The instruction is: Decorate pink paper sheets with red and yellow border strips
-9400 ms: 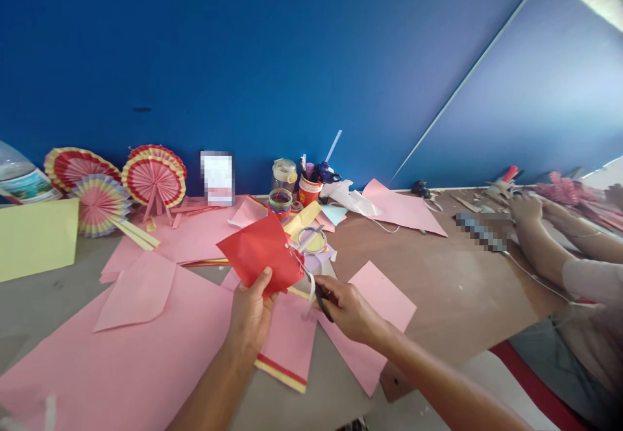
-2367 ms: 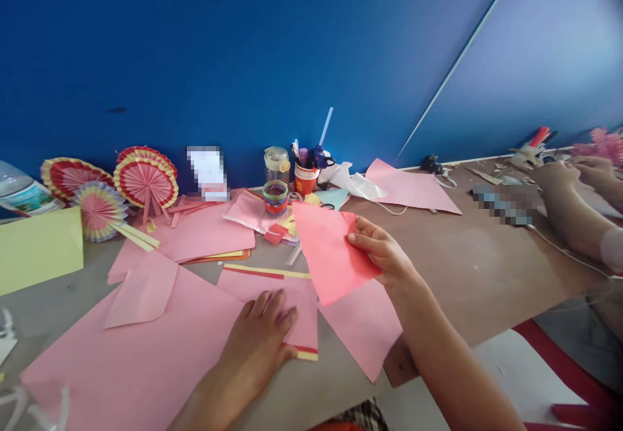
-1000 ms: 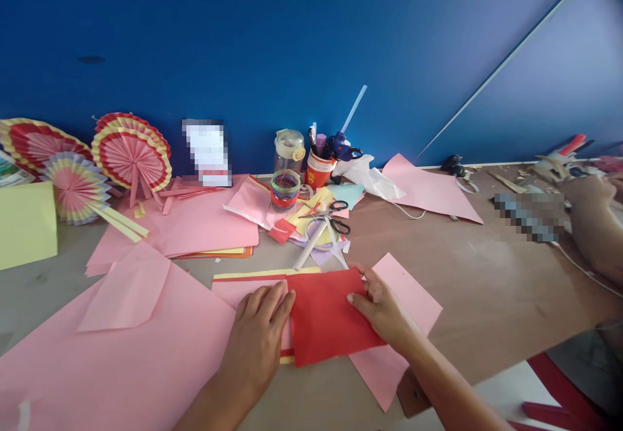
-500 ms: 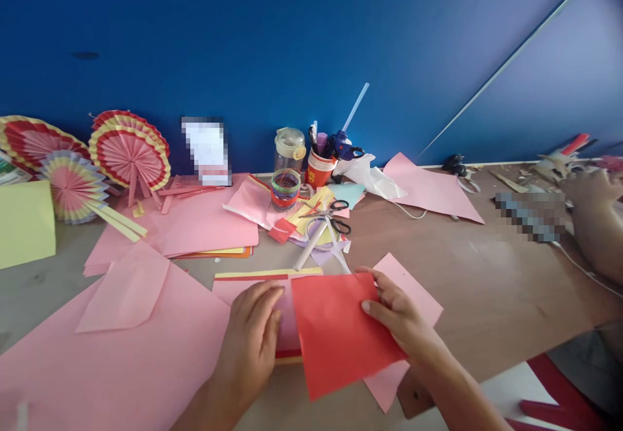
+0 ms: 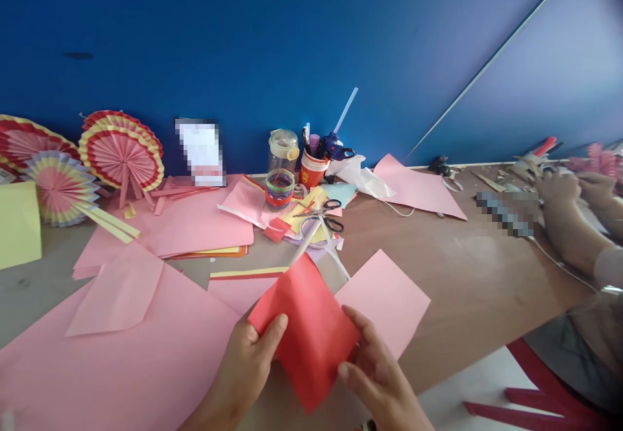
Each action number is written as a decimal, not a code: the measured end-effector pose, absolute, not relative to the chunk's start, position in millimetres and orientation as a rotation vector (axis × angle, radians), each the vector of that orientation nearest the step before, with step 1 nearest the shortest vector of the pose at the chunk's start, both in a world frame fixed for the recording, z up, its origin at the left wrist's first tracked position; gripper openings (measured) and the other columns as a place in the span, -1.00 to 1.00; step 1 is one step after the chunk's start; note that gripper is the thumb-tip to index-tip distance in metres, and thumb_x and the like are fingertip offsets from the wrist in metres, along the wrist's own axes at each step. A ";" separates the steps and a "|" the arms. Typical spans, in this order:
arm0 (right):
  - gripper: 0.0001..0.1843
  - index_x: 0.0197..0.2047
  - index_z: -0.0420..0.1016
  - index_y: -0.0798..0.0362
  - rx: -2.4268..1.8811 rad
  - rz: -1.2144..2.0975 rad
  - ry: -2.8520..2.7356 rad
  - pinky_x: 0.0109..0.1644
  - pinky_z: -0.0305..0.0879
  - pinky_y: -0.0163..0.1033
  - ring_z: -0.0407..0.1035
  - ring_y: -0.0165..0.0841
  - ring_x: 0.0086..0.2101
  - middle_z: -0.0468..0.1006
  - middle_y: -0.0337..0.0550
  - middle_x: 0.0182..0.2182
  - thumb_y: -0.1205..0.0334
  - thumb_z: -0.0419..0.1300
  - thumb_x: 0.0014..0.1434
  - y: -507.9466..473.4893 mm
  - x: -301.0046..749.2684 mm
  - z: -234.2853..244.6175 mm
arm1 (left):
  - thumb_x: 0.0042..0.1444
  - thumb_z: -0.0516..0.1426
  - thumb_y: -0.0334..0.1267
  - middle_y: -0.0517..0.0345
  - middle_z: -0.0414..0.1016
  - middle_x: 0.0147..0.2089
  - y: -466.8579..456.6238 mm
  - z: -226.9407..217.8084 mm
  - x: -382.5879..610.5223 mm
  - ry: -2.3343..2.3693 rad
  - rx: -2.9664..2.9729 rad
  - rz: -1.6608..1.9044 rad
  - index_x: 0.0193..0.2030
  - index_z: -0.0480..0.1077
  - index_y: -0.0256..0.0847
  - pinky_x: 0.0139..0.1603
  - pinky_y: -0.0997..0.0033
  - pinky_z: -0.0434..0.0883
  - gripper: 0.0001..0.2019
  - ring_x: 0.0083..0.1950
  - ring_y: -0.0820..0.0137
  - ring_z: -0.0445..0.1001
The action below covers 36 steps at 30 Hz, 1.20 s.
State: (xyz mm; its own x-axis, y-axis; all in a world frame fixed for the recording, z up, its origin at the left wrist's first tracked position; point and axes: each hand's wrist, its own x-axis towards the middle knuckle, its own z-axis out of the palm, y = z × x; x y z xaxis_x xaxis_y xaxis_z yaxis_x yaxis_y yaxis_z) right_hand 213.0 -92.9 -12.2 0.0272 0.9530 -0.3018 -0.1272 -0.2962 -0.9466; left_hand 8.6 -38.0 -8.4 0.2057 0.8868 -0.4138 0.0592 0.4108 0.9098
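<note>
1. Two hands are nearest in my head view. I see the left hand (image 5: 253,359) closed on the left edge of a red paper (image 5: 311,333), thumb on top and the other fingers underneath.
2. I see the right hand (image 5: 377,372) half curled around the paper's right corner, thumb and fingers spread apart; I can't tell whether it grips.
3. The red paper is tilted in the air between them, above the counter (image 5: 462,282).
4. Just beyond and partly behind the red paper, I make out a pink paper (image 5: 243,286) with red and yellow strips along its far edge. A large pink sheet (image 5: 136,359) spreads to its left, bearing a smaller pink piece (image 5: 117,298), and another pink sheet (image 5: 389,295) lies to the right.
5. Farther back I have scissors (image 5: 320,211) on a heap of paper scraps, beside a red scrap (image 5: 277,230).
6. Behind those stand a jar (image 5: 279,192) wrapped in coloured bands, a clear bottle (image 5: 282,155) and a red cup (image 5: 313,172) of pens.
7. At far left, paper fans (image 5: 121,148) stand near the blue wall (image 5: 243,48); at far right, I see a co-worker's hands (image 5: 559,187).
</note>
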 end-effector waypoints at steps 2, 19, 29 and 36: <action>-0.38 0.19 0.25 -0.09 -1.455 1.297 -1.086 0.08 0.34 -0.07 0.35 -0.14 0.05 0.43 0.03 0.05 -0.13 0.19 0.12 -86.3 230.9 -5.4 | 0.09 0.12 0.06 0.12 0.55 -0.41 -35.4 -7.2 6.2 1.238 0.991 0.667 -0.14 0.49 -0.23 -0.23 0.25 0.50 -0.60 -0.24 0.16 0.54; -0.41 0.25 0.13 0.07 -1.763 0.917 -1.602 -0.50 0.11 -0.36 0.16 -0.43 -0.60 0.20 -0.44 -0.64 0.23 0.04 0.14 -5.7 229.1 -23.5 | 0.21 0.04 -0.28 -0.06 0.40 0.04 -33.4 -41.4 2.0 1.502 2.170 0.951 0.11 0.28 -0.17 0.05 0.13 0.42 -0.67 0.07 0.22 0.39; -0.47 0.28 0.15 0.04 -1.815 0.530 -1.950 -0.51 0.08 -0.33 0.13 -0.41 -0.64 0.21 -0.36 -0.65 0.21 -0.11 0.26 -15.5 232.1 -41.1 | 0.15 0.04 -0.43 -0.08 0.30 0.03 -33.8 -40.4 8.0 1.471 2.523 0.729 -0.03 0.40 -0.21 0.01 0.03 0.42 -0.74 0.01 0.18 0.31; -0.44 0.31 0.13 0.05 -1.843 0.525 -1.935 -0.54 0.08 -0.33 0.15 -0.40 -0.66 0.26 -0.35 -0.67 0.20 -0.11 0.25 -13.9 234.4 -40.9 | 0.17 0.03 -0.42 -0.09 0.32 0.07 -34.3 -42.5 7.2 1.465 2.553 0.666 0.02 0.38 -0.25 0.03 0.02 0.41 -0.71 0.05 0.17 0.29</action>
